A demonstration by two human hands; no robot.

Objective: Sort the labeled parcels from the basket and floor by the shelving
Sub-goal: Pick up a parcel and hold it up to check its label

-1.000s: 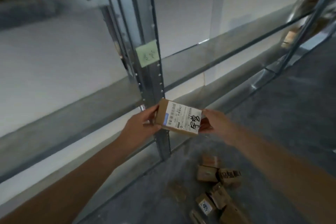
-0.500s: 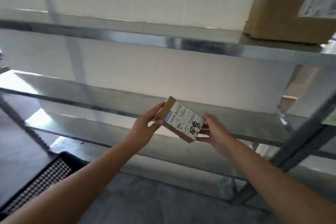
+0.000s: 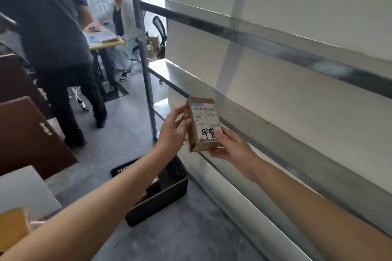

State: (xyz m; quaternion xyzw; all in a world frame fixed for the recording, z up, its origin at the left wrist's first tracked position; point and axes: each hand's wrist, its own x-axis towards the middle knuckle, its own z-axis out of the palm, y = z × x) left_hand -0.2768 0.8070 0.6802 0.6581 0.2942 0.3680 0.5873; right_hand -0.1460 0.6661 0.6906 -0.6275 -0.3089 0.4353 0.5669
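1. 1 small brown parcel point(image 3: 202, 126) is in hand, held upright in front of the shelving point(image 3: 275, 38), its white label with handwritten marks facing the camera.
2. The left hand point(image 3: 172, 131) has its grip on the parcel's left edge with thumb and fingers; the right hand point(image 3: 230, 148) has its grip clenched around the lower right corner, cradling it from below.
3. The parcel is not yet placed: it hangs in the air above the lower shelf point(image 3: 169, 72), touching no shelf.
4. The shelf levels in view look bare, so little sorting appears done here.
5. The black basket point(image 3: 169, 188) sits on the floor just beside the shelving, with at least 1 brown item inside, partly hidden by the left forearm; work likely remains.
6. No floor parcels show in this view.
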